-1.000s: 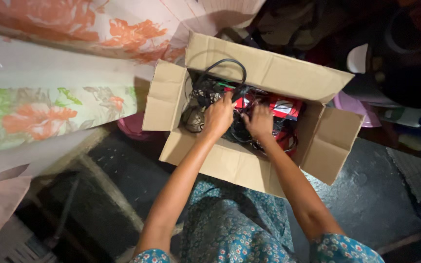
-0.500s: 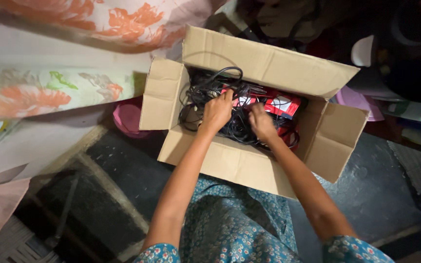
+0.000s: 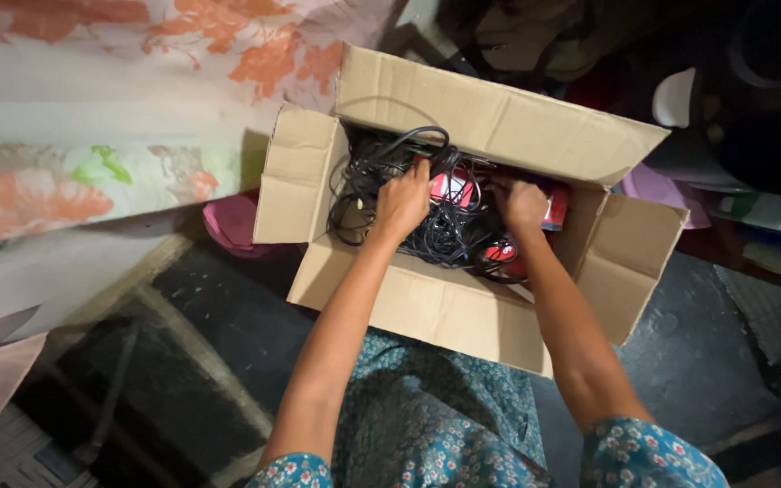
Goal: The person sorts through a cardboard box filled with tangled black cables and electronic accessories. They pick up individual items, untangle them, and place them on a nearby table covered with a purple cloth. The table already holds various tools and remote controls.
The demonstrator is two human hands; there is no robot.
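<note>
The floor (image 3: pixel 716 361) is dark and grey, with rough marks on it. A pale strip (image 3: pixel 201 348) runs across it on the left. On the left side hangs a big cloth (image 3: pixel 92 117) in white and pink, with orange flowers and green leaves. A pink round thing (image 3: pixel 232 221) peeks out under the cloth. At the top right it is very dark, with a heap of dark stuff (image 3: pixel 535 36) and a white thing (image 3: pixel 675 98). The light is dim.

You wear a teal dress (image 3: pixel 436 425) with small white-pink flowers, short sleeves (image 3: pixel 648 452); forearms bare, no rings visible.
</note>
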